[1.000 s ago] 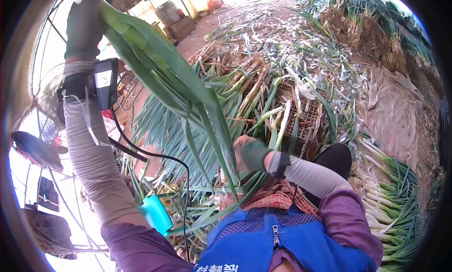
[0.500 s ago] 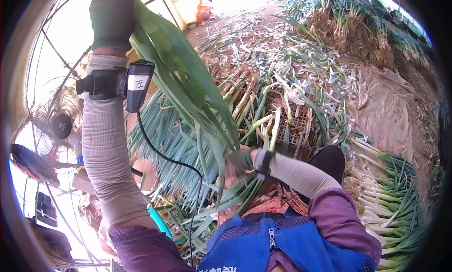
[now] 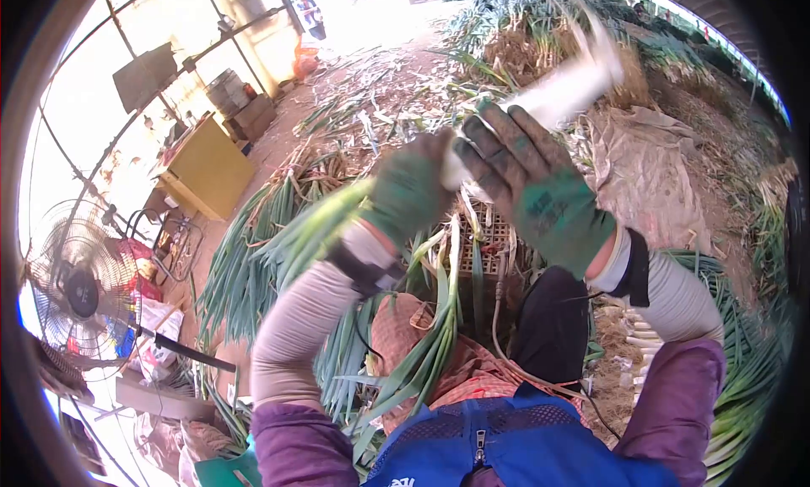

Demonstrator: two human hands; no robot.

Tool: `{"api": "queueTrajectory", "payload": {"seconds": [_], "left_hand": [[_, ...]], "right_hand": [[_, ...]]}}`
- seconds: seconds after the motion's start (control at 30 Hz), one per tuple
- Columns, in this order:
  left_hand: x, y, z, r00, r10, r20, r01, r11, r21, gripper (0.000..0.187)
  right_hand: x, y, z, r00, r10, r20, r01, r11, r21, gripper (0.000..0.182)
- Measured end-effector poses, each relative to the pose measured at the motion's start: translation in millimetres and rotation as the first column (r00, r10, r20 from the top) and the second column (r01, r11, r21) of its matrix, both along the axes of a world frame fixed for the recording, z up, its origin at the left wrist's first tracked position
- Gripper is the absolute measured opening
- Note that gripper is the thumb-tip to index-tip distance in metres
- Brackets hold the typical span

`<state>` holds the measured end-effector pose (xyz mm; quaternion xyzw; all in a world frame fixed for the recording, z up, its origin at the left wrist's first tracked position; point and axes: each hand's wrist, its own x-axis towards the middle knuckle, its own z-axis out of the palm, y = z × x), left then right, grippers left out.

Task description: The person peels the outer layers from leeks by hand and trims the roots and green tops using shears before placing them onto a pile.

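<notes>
My left hand [image 3: 411, 188], in a green-coated glove, grips a leek at the middle of the view. The leek's green leaves [image 3: 325, 226] trail down to the left. Its white stem [image 3: 561, 95] runs up to the right, smeared by motion. Beside the stem, my right hand [image 3: 540, 192] is raised with its gloved fingers stretched out, and the stem passes behind the fingertips. Below the hands, loose leek leaves [image 3: 434, 344] lie across my lap. A heap of leeks [image 3: 245, 242] with long green leaves lies to the left.
A slatted crate [image 3: 485, 272] stands ahead of my knees amid peeled scraps. On the left are a fan [image 3: 82, 291] and a yellow cabinet [image 3: 207, 168]. Stacked leeks [image 3: 523, 40] fill the back, and more leeks [image 3: 742, 403] lie in a row at right. A person [image 3: 310, 13] stands far off.
My left hand has come from the upper left to the middle with the leek. My right hand has risen from my lap and spread its fingers. The view has shifted left.
</notes>
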<state>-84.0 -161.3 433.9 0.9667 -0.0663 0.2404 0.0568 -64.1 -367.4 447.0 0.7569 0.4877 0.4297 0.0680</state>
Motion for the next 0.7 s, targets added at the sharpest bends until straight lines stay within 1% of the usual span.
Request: {"api": "queueTrajectory", "payload": {"seconds": [0.03, 0.07, 0.1, 0.13, 0.17, 0.2, 0.27, 0.33, 0.37, 0.4, 0.43, 0.47, 0.53, 0.57, 0.6, 0.63, 0.67, 0.7], "left_hand": [[-2, -14, -22, 0.996, -0.010, -0.089, 0.019, 0.995, 0.103, 0.055], [-1, -27, -48, 0.996, -0.083, 0.011, 0.080, 0.981, 0.179, 0.053], [-9, -41, -46, 0.982, -0.181, -0.061, 0.189, 0.969, 0.157, 0.053], [-4, -47, -56, 0.969, -0.206, -0.135, 0.225, 0.963, 0.147, 0.053], [5, -48, -71, 0.960, -0.250, -0.123, 0.264, 0.958, 0.110, 0.054], [15, -50, -81, 0.944, -0.311, -0.113, 0.320, 0.945, 0.073, 0.055], [21, -63, -76, 0.945, -0.313, -0.092, 0.321, 0.942, 0.094, 0.055], [26, -88, -55, 0.943, -0.331, -0.043, 0.333, 0.942, 0.046, 0.061], [27, -103, -43, 0.917, -0.385, 0.106, 0.376, 0.922, 0.098, 0.061], [28, -117, -30, 0.868, -0.425, 0.257, 0.401, 0.905, 0.144, 0.062], [26, -129, -19, 0.824, -0.477, 0.305, 0.475, 0.876, 0.086, 0.059], [25, -139, -9, 0.777, -0.520, 0.355, 0.547, 0.837, 0.026, 0.057], [18, -145, -3, 0.716, -0.541, 0.441, 0.606, 0.795, -0.009, 0.053], [17, -143, -8, 0.715, -0.540, 0.443, 0.606, 0.795, -0.008, 0.050], [18, -138, -16, 0.718, -0.535, 0.444, 0.600, 0.800, -0.006, 0.047], [25, -132, -27, 0.748, -0.544, 0.381, 0.603, 0.796, -0.047, 0.049], [34, -124, -42, 0.774, -0.551, 0.312, 0.600, 0.795, -0.084, 0.051], [47, -114, -60, 0.796, -0.547, 0.260, 0.591, 0.795, -0.135, 0.048]], "right_hand": [[10, -6, -7, 0.981, -0.191, 0.046, 0.195, 0.969, -0.150, 0.057], [30, -13, -19, 0.994, -0.080, 0.073, 0.089, 0.989, -0.116, 0.057], [37, -17, -22, 0.979, -0.135, -0.153, 0.090, 0.960, -0.266, 0.054], [42, -28, -24, 0.898, -0.242, -0.369, 0.079, 0.911, -0.405, 0.052], [60, -38, -46, 0.909, -0.088, -0.408, -0.037, 0.957, -0.289, 0.049], [73, -52, -64, 0.905, 0.053, -0.422, -0.134, 0.977, -0.165, 0.047], [68, -68, -57, 0.940, 0.042, -0.340, -0.094, 0.986, -0.138, 0.037], [45, -90, -22, 0.959, -0.178, -0.221, 0.134, 0.970, -0.201, 0.034], [64, -109, -25, 0.946, -0.125, -0.300, 0.119, 0.992, -0.037, 0.033], [67, -140, -12, 0.958, -0.172, -0.229, 0.174, 0.985, -0.012, 0.033], [69, -170, 1, 0.961, -0.223, -0.161, 0.229, 0.973, 0.016, 0.034], [45, -204, 36, 0.932, -0.358, 0.051, 0.361, 0.928, -0.091, 0.035], [7, -298, 60, 0.890, -0.453, 0.055, 0.454, 0.891, 0.009, 0.051], [-23, -341, 66, 0.820, -0.571, 0.050, 0.567, 0.820, 0.074, 0.044], [-68, -368, 72, 0.706, -0.707, 0.031, 0.701, 0.705, 0.107, 0.051], [-113, -394, 79, 0.564, -0.826, 0.011, 0.819, 0.561, 0.121, 0.058], [-149, -430, 69, 0.465, -0.884, 0.043, 0.856, 0.462, 0.232, 0.055], [-191, -441, 71, 0.225, -0.966, -0.125, 0.947, 0.187, 0.263, 0.057]]}}
